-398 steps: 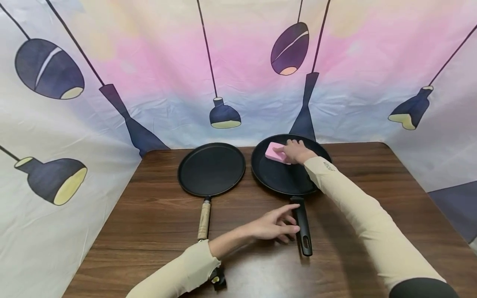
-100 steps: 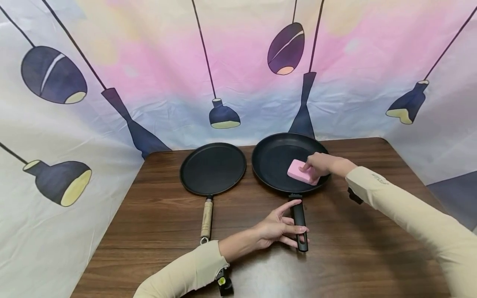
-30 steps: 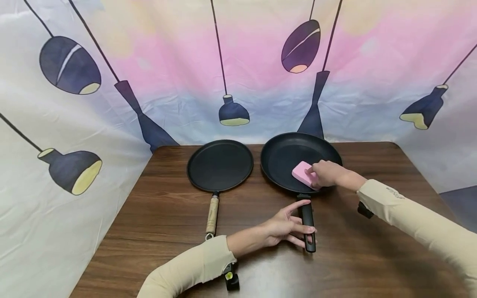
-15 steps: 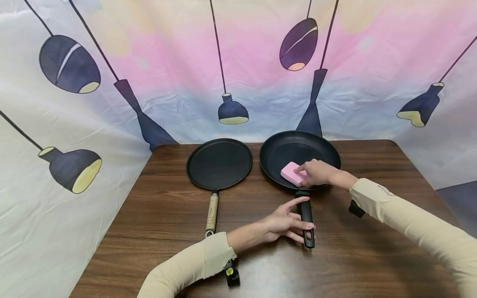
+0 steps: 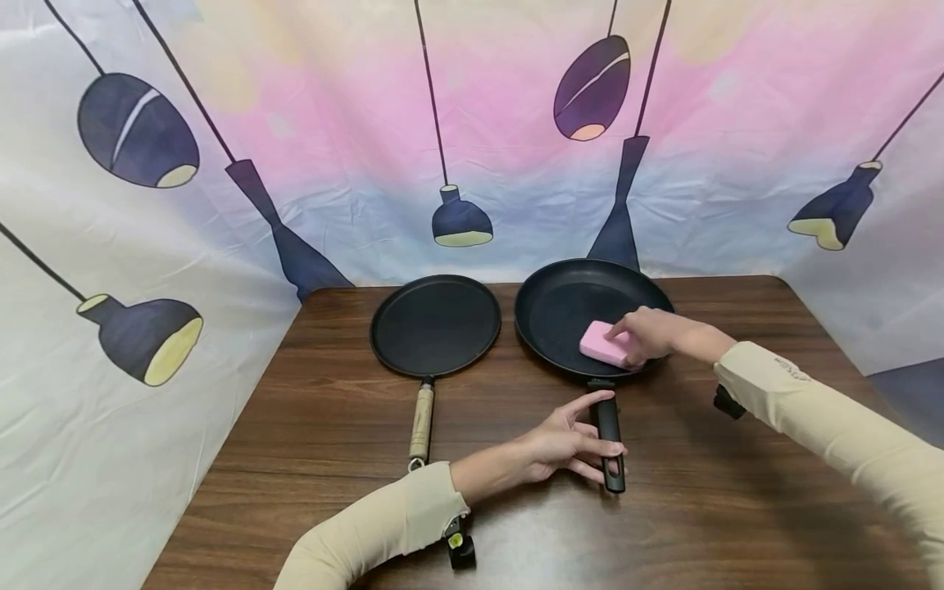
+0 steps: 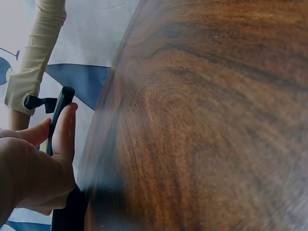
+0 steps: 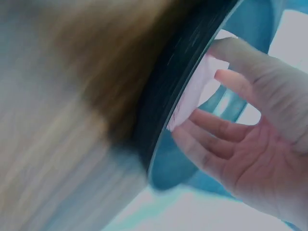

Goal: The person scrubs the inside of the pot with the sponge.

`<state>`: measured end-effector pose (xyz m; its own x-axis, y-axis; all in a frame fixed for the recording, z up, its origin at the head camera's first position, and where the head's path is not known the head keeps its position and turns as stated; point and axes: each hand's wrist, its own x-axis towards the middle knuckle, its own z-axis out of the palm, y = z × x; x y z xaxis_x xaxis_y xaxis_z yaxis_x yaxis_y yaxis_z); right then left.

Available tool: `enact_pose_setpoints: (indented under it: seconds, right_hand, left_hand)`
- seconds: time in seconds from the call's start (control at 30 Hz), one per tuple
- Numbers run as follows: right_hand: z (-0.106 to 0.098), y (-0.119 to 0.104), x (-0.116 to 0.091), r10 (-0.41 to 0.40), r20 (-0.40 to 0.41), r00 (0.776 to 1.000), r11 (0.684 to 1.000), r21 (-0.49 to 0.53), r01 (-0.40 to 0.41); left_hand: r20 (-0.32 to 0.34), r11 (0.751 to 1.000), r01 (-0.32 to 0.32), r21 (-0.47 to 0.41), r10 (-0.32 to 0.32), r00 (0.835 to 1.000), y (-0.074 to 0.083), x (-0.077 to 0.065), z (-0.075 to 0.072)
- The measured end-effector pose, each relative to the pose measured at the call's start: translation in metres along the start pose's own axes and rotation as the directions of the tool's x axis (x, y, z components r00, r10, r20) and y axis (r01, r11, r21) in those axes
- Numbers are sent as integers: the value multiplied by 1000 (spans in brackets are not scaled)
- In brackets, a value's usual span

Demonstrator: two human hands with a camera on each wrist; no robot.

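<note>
A black frying pan [image 5: 560, 319] sits at the back of the table, right of centre, its black handle [image 5: 608, 422] toward me. My left hand [image 5: 556, 442] grips that handle, thumb and fingers on either side of it, as the left wrist view also shows. Inside the pan, on its near right part, lies a pink sponge [image 5: 601, 344]. My right hand [image 5: 651, 334] holds this sponge by its right end, thumb and fingers pinching it. In the right wrist view the sponge [image 7: 195, 91] looks pale behind the pan's rim [image 7: 166, 125].
A flat black griddle pan [image 5: 435, 324] with a wooden handle [image 5: 421, 422] lies left of the frying pan. Both rest on a brown wooden table [image 5: 317, 426]. Behind hangs a cloth backdrop [image 5: 354, 164] printed with lamps. Each wrist wears a small black camera.
The right hand has slid the sponge about the pan: at the far left long ago, left half a second ago, now back right. The left hand, earlier beside the handle, now grips it.
</note>
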<state>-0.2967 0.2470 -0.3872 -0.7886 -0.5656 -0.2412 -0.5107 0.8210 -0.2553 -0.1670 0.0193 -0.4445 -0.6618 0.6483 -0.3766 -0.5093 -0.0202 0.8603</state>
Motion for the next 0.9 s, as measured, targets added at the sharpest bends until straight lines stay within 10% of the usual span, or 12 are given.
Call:
enact_pose_setpoints:
  seconds: [0.33,0.67,0.9]
  right_hand:
    - [-4,29,-19,21,-207,978,945,-315,-87]
    - [-23,-15,-14,-4,157,988,998,58,-5]
    - [-10,-23,16,-158,116,981,949,294,118]
  left_hand:
    - [5,1000,-12,4,12,1000,0,1,5]
    - [19,1000,-21,11,21,1000,4,4,2]
    - [25,1000,-10,11,10,1000,4,5,2]
